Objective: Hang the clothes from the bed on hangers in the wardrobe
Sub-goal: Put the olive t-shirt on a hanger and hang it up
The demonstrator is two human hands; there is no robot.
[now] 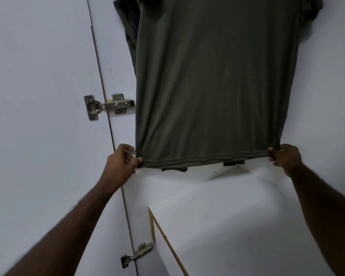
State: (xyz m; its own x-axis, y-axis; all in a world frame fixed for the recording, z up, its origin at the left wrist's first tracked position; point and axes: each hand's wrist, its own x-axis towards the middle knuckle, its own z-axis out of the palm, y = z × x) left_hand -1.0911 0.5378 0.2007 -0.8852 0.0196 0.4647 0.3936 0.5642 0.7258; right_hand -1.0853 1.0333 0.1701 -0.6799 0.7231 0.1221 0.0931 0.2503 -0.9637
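While a dark olive T-shirt [213,86] hangs inside the wardrobe [336,86], its lower hem [203,159] is pinched at both corners: the left corner is held between thumb and fingers of the left hand [122,162], and the right corner is gripped in the same way by the right hand [286,158]. The step in hand is judged to be the straightening of a garment already hung. It is best done with an even, gentle downward pull on both corners at once, so that the cloth is drawn flat and square and the shoulders are not dragged off their support; a one-sided tug could be expected to tilt the shirt. The hanger and rail are cut off by the top of the frame and cannot be confirmed. Within the wardrobe, a second dark garment [127,26] is seen bunched behind the shirt at the upper left, and dark fabric edges [174,169] show just below the hem. A white inner cabinet [237,216] is set beneath, apart from the hem. The door [38,86] is swung open at the left, carried on a metal hinge [108,106].
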